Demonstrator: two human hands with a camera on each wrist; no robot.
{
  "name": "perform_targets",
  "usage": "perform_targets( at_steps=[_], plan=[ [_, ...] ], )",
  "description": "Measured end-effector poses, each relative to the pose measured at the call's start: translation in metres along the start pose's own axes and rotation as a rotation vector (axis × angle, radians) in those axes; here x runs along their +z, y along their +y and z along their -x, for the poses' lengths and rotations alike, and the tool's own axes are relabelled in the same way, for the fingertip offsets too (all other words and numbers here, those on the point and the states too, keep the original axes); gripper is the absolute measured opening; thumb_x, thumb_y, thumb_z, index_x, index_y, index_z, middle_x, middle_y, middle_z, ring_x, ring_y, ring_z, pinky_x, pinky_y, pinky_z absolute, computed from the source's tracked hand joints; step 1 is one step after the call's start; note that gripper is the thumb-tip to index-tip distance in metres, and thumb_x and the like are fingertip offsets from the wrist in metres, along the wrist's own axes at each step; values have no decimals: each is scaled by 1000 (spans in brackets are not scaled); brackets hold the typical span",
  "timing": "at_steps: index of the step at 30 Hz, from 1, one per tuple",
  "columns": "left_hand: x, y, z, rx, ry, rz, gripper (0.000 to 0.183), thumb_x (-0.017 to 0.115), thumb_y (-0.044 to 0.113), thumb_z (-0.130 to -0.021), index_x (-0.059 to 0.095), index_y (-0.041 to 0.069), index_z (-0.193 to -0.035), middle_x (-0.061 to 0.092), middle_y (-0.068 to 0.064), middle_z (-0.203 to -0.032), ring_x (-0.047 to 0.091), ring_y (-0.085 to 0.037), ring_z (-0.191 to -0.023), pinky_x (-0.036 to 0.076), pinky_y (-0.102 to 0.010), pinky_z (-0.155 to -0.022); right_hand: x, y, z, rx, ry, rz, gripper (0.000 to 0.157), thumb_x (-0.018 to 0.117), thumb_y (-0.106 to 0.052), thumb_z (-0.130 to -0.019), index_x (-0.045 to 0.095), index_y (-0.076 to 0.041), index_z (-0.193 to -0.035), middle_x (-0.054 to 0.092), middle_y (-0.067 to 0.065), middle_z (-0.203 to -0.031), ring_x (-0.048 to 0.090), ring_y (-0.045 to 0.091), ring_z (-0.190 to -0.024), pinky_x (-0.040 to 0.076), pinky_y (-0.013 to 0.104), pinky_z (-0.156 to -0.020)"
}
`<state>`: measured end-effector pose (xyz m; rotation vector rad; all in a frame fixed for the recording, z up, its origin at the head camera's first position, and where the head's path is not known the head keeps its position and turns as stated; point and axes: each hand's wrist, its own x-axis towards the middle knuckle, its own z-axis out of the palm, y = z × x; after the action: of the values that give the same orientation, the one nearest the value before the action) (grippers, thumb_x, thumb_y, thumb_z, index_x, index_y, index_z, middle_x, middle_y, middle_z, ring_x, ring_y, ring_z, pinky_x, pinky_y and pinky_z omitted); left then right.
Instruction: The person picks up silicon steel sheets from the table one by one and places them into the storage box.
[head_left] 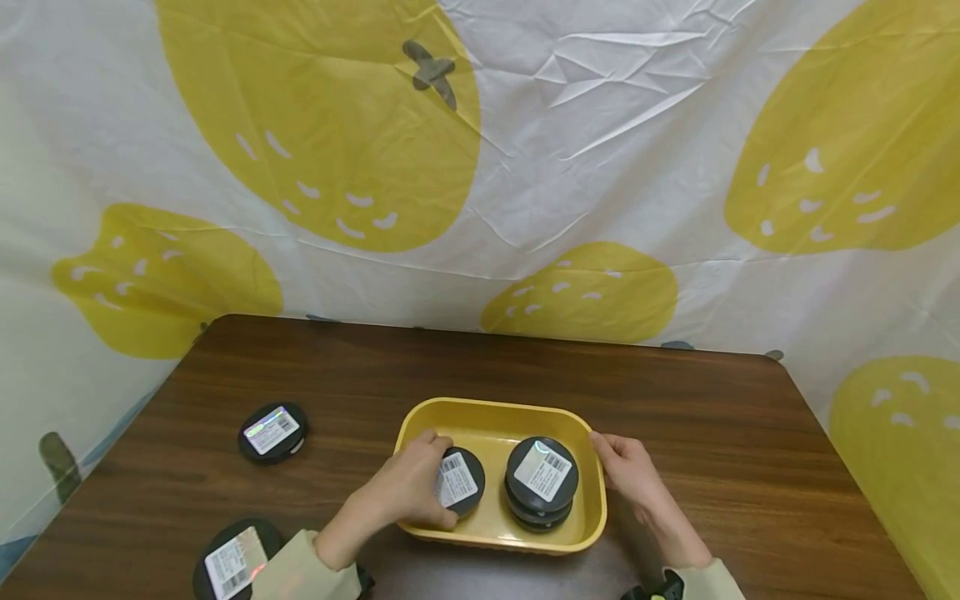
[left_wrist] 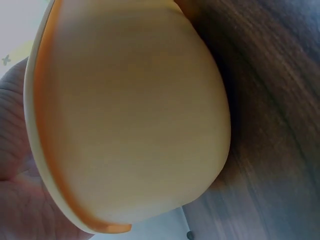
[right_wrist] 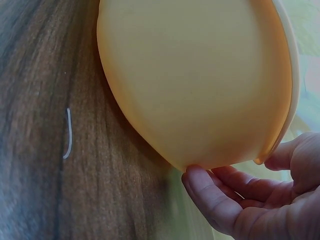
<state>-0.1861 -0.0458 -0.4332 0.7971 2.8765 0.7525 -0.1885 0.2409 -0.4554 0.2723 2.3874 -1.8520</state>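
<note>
A yellow plastic tray [head_left: 487, 543] with rounded corners stands on the wooden table. My left hand [head_left: 411, 483] reaches over its left rim and grips a flat black round disc [head_left: 459, 482] with a white barcode label, thumb on the near side. Beside it in the tray is a stack of similar black discs [head_left: 542, 475], labelled on top. At the right end my right hand [head_left: 632, 473] pinches the tray's rim; in the right wrist view its fingertips [right_wrist: 200, 182] touch the outer wall. In the left wrist view the tray wall [left_wrist: 140, 110] hides the disc.
Left of the tray, one labelled black disc [head_left: 273, 433] lies on the table [head_left: 360, 358]. Another black disc [head_left: 236, 558] lies nearer, partly covered by the left sleeve [head_left: 307, 571]. A white cloth with yellow fruit prints [head_left: 585, 167] hangs behind the table.
</note>
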Motion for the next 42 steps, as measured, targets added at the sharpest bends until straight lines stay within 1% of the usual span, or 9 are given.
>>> perform_targets(
  at_steps=[8,16,19,25,30,38,42],
  plan=[
    [4,1,-1,-7,-18,-16,78,86,21,-44,56,-8,-110,49,-8,-92,47,-16,-74,48,-32,-64,0,0,0,7,-2,18,34,43,-15,-100,62,13,-98,58,5,-72,58,14,-65,53,28,-62],
    [7,0,-2,-9,-21,-41,79,87,22,-44,55,-8,-111,50,-8,-92,48,-16,-75,48,-34,-65,0,0,1,2,4,13,34,44,-15,-99,62,14,-101,59,6,-73,58,14,-66,53,28,-62],
    [8,0,-2,-1,-21,-51,79,87,21,-44,56,-8,-110,50,-9,-91,48,-17,-75,48,-35,-66,0,1,0,4,2,14,35,44,-16,-99,62,14,-102,60,6,-74,59,14,-66,53,28,-62],
    [9,1,-2,37,-10,-91,76,88,21,-43,57,-8,-106,50,-8,-88,48,-17,-75,48,-35,-65,-1,1,0,1,-3,13,35,43,-16,-100,62,14,-102,60,6,-74,59,14,-66,52,28,-62],
    [11,1,-3,40,-8,-102,74,88,22,-43,57,-7,-104,50,-8,-87,48,-17,-74,48,-35,-63,-1,1,-1,2,-5,8,35,43,-16,-100,62,14,-101,59,6,-73,59,14,-66,52,27,-62],
    [12,0,-4,9,-74,-92,73,89,22,-46,57,-6,-104,49,-7,-87,48,-16,-73,47,-32,-63,0,1,-1,0,-5,17,35,42,-16,-100,62,13,-98,58,5,-72,58,14,-66,52,28,-63],
    [11,1,-4,-1,-95,-85,73,88,21,-47,56,-7,-106,49,-8,-88,48,-16,-74,47,-33,-64,0,1,0,6,2,18,35,44,-16,-100,62,13,-98,57,5,-71,57,14,-65,52,27,-61]
  ],
)
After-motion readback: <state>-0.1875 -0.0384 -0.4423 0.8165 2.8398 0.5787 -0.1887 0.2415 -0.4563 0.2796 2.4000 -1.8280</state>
